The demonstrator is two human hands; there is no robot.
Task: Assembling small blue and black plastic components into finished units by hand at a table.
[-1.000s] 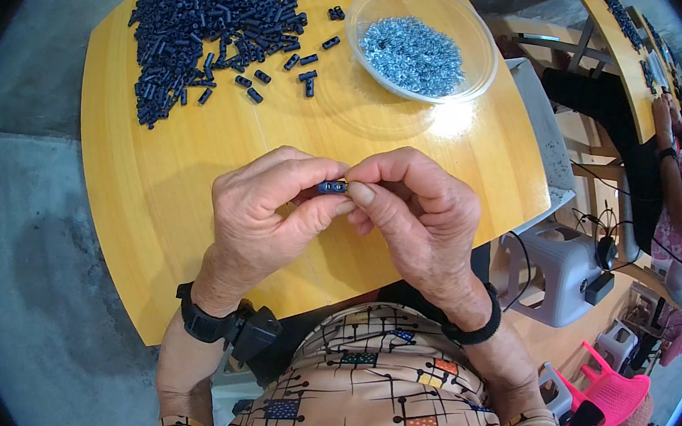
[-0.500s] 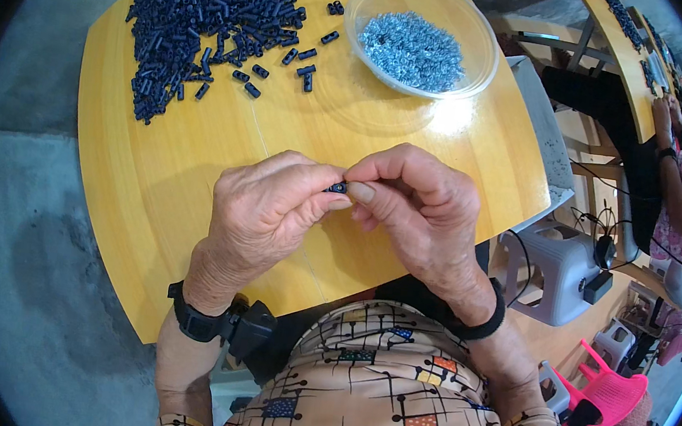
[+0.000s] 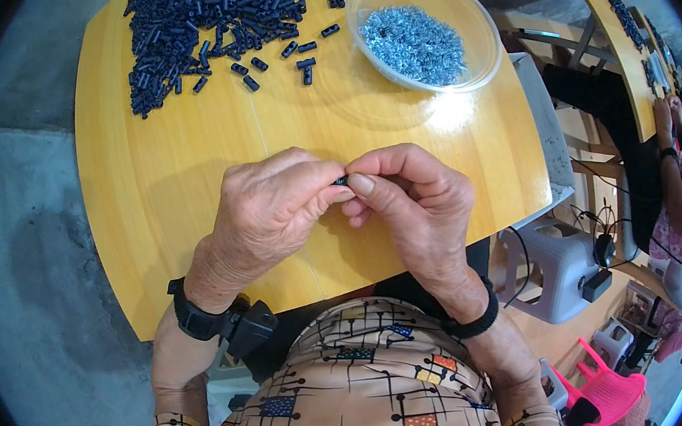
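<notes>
- As the head view shows, the small black part sits between the two hands, held up over the near half of the bench, with most of its body hidden by fingers.
- The left hand pinches it between thumb and forefinger; the right hand has thumb and forefinger pressed together at its right end. Whether a smaller piece lies between those right fingertips cannot be told.
- Judging by the heaped black parts on the far left of the bench, it is probably moulded plastic: very light, stiff, unlikely to break under finger pressure, but smooth and apt to roll or slip.
- A fingertip hold across its long sides, near the middle, seems best, leaving the end and its holes free.
- The tiny silvery pieces in the clear bowl look like wire coils; they would likely be springy, easily tangled and easily dropped, so a gentle pinch suits them.
</notes>
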